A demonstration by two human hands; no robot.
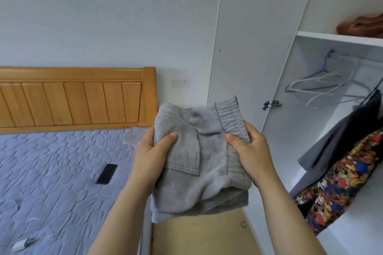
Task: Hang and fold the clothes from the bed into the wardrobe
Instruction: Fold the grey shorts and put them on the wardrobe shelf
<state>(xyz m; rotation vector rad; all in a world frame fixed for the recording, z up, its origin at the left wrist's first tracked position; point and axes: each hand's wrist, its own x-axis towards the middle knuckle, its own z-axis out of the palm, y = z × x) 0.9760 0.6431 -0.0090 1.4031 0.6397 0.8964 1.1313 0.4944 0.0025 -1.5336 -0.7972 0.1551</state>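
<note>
Pinches down with both thumbs (168,138) on top, other fingers tucked underneath and out of sight, so grasps from either side: left hand (150,158) on the left edge, right hand (251,151) on the right edge just below the ribbed waistband. Holds between them a folded grey fleece garment (202,163) with a patch pocket and elastic waist, probably sweat shorts or trousers, up in mid-air over the gap between bed and wardrobe, resting on nothing. Looks soft and thick, folded into a rough rectangle of several layers, sagging a little at the near edge, with its long axis pointing away from the body and the waistband at the far end. To the right and further on, the open white wardrobe (339,37), nearer the right hand than the left. Seems ready, with the fold apparently finished, for a swing rightward onto a shelf. Inside, a rail of empty wire hangers (323,84), a dark grey hanging garment (339,138), a multicoloured patterned garment (342,184) just below it, and a brown bundle (362,25) on the upper shelf. To the left, the blue quilted mattress (51,172) with a flat black phone (107,174), a small white charger (19,245) near the bottom edge, and an orange wooden headboard (72,99) behind.
</note>
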